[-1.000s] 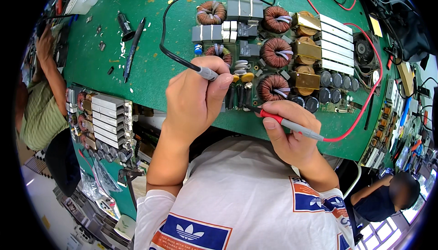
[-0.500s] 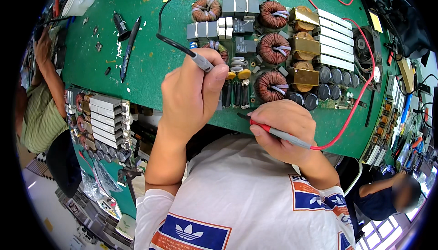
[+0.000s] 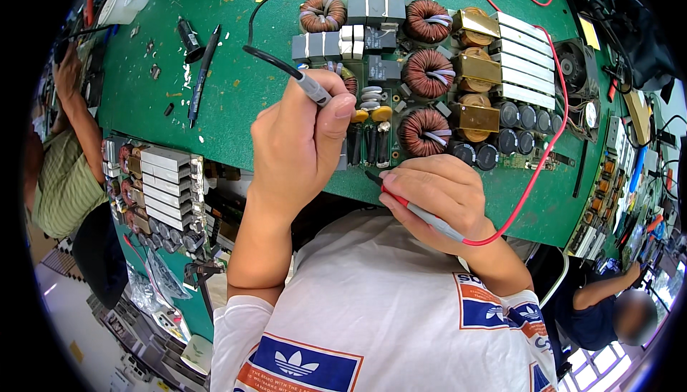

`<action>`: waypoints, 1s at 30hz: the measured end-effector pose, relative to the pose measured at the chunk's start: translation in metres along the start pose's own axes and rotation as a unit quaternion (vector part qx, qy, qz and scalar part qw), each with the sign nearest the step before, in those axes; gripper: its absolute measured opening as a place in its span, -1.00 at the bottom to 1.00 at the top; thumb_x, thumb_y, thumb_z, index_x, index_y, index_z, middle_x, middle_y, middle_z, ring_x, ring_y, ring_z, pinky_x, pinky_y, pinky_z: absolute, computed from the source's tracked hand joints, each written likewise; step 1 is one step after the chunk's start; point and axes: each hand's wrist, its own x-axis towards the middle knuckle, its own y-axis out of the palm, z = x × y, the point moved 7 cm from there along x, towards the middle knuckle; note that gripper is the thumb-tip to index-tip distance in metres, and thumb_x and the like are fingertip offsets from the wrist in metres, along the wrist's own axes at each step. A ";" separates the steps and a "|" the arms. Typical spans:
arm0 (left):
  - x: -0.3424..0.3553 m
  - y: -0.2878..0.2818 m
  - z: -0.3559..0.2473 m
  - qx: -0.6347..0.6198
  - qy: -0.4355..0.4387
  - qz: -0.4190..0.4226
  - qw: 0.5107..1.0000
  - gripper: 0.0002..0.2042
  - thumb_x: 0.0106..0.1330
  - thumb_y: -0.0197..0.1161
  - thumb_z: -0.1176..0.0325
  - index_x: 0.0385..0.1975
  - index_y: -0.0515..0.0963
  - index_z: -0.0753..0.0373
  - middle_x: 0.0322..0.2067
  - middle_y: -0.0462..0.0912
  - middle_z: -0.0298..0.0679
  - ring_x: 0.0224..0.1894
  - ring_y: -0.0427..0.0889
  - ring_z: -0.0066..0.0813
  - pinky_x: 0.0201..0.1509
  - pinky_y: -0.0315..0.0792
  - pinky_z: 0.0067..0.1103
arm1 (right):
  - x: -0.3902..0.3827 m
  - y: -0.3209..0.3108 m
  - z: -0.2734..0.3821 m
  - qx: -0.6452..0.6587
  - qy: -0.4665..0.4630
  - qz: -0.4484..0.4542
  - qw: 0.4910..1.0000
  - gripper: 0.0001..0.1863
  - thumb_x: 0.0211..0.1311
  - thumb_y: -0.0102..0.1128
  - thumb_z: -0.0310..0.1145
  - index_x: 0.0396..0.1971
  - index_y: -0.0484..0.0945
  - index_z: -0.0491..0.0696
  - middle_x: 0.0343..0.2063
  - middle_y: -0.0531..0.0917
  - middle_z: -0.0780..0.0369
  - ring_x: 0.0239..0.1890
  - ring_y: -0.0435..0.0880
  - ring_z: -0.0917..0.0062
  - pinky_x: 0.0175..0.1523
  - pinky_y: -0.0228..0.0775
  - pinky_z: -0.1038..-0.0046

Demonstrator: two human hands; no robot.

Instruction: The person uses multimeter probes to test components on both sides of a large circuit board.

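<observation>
Diagonally, a red probe (image 3: 433,222) crosses the right grip (image 3: 445,193).

1. My two hands (image 3: 295,138): one probe (image 3: 439,226) each.
2. On my front board (image 3: 526,160): five copper coils (image 3: 415,83), three gold blocks (image 3: 477,76), eight black cans (image 3: 509,114), two yellow discs (image 3: 381,114).
3. I count one black pen (image 3: 204,77), one fan (image 3: 568,65).

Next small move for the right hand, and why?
I'd probably ease the slim red-and-grey probe in the right hand toward the dark elongated components on the green circuit board: its tip appears just off the board's near edge, while the left hand holds a grey pen-shaped probe beside those components. That second tip is hidden, so its contact can't be told.
</observation>
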 end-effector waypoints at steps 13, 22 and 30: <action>0.002 0.001 -0.001 0.001 -0.002 0.007 1.000 -0.84 0.44 0.19 0.36 -0.27 0.44 0.33 -0.43 0.59 -0.21 -0.57 0.55 -0.30 -0.46 0.46 -0.52 | -0.001 0.002 0.001 -0.024 -0.006 -0.005 1.000 -0.70 -0.20 0.49 -0.55 -0.36 0.65 -0.08 -0.40 0.70 0.27 -0.34 0.69 0.43 -0.27 0.53 0.44; -0.002 -0.004 0.004 -0.077 -0.025 -0.035 0.996 -0.69 0.56 -0.04 0.13 -0.22 0.33 0.31 -0.45 0.67 -0.19 -0.59 0.55 -0.69 -0.54 0.36 -0.78 | -0.001 -0.002 0.000 0.012 -0.013 -0.010 1.000 -0.71 -0.17 0.49 -0.57 -0.36 0.63 -0.11 -0.42 0.69 0.25 -0.36 0.69 0.42 -0.31 0.52 0.45; 0.000 -0.003 0.007 -0.114 -0.041 -0.016 0.992 -0.77 0.52 0.06 0.27 -0.23 0.42 0.35 -0.46 0.67 -0.25 -0.56 0.60 -0.67 -0.48 0.51 -0.71 | -0.001 -0.003 0.000 0.008 -0.015 -0.013 1.000 -0.70 -0.17 0.50 -0.57 -0.35 0.63 -0.10 -0.43 0.69 0.26 -0.36 0.69 0.43 -0.31 0.52 0.46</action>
